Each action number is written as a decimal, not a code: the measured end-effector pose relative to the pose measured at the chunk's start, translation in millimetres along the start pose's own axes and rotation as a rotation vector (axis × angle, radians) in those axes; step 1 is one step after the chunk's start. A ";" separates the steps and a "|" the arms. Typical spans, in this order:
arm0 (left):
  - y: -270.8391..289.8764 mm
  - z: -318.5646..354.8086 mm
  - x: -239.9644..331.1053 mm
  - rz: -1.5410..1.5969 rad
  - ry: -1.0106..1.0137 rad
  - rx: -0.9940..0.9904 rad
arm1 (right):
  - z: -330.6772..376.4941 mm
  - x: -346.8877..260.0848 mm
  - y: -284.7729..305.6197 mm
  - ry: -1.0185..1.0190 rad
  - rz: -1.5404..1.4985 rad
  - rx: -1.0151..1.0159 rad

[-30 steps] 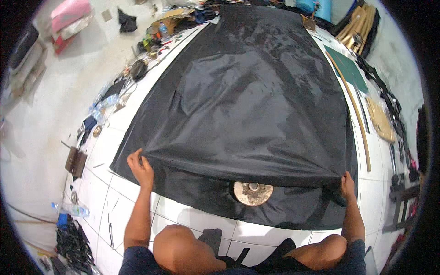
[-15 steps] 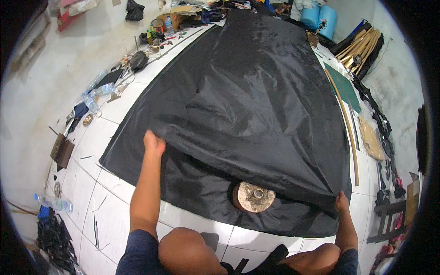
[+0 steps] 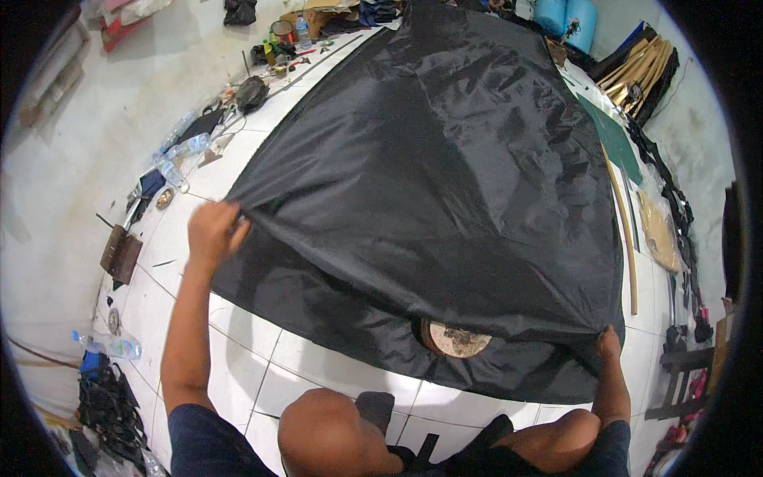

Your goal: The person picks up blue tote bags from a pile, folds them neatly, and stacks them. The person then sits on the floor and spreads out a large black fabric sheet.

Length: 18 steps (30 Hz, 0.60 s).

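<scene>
A large sheet of black fabric covers much of the floor, with a lower black layer under its near edge. My left hand is closed on the upper sheet's edge at the left and pulls it taut. At the right, my right hand grips the same sheet near its corner. Between my hands, a round, worn weight sits on the lower layer, and the upper sheet's edge hides its far part.
White floor tiles show around the fabric. Plastic bottles and tools lie along the left wall. On the right are a wooden stick, a green mat and bundled rolls. Blue cylinders stand far back.
My left hand has moved left and slightly up, drawing the fabric's edge with it. The upper sheet now covers part of the round weight. My right hand keeps its grip at the corner.
</scene>
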<state>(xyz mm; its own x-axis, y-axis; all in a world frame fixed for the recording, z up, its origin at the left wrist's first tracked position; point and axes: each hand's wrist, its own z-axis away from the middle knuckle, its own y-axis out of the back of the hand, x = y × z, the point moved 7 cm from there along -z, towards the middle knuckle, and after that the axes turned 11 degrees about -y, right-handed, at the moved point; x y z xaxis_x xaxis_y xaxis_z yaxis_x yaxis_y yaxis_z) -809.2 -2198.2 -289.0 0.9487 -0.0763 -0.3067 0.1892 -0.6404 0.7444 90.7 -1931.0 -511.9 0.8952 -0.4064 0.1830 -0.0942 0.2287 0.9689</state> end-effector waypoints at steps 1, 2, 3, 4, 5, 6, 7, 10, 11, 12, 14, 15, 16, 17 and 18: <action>-15.4 27.8 4.2 0.085 0.064 -0.068 | 5.8 -2.1 1.6 0.017 -0.033 0.021; -36.5 62.8 7.9 0.076 0.088 -0.209 | 12.8 -9.7 5.2 0.042 -0.066 0.043; -51.6 87.5 17.9 0.145 0.116 -0.259 | 15.2 -14.7 15.9 0.064 -0.094 0.075; -64.6 104.3 27.5 0.205 0.156 -0.268 | 14.4 -11.5 22.6 0.081 -0.114 0.078; -78.3 121.5 33.6 0.292 0.223 -0.323 | 14.3 -2.6 22.0 0.101 -0.128 0.074; -101.6 143.4 33.1 0.487 0.372 -0.362 | 14.0 5.3 20.4 0.122 -0.142 0.069; -129.7 166.1 35.1 0.682 0.519 -0.390 | 9.8 17.5 15.6 0.132 -0.105 0.075; -178.6 234.5 -8.5 1.240 1.100 -0.112 | -7.7 18.3 5.4 0.172 -0.054 0.091; -183.2 239.9 -20.7 1.128 1.277 -0.039 | -4.4 19.2 5.9 0.161 -0.054 0.095; -179.6 233.7 -33.6 0.723 1.198 -0.142 | -2.2 18.9 7.4 0.148 -0.054 0.098; -180.5 221.0 -37.3 0.203 1.124 -0.307 | -0.2 37.4 12.1 0.066 -0.051 0.067; -184.9 225.0 -38.7 0.069 1.157 -0.382 | 1.0 45.9 14.1 0.024 -0.051 0.051; -189.8 225.2 -40.7 -0.063 1.184 -0.450 | 2.9 45.4 21.9 0.029 -0.037 0.064; -201.5 240.5 -45.2 0.054 1.362 -0.619 | 5.3 45.3 25.0 0.028 -0.028 0.073; -202.2 275.0 -62.3 0.082 1.451 -0.617 | 3.0 28.1 24.9 0.058 -0.038 0.081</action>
<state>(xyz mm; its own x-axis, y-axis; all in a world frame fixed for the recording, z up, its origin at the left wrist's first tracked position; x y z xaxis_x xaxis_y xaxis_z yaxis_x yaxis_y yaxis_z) -976.2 -2274.2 -583.6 0.3180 0.9053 0.2817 -0.1465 -0.2467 0.9580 112.1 -1939.3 -482.1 0.9224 -0.3607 0.1381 -0.0926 0.1406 0.9857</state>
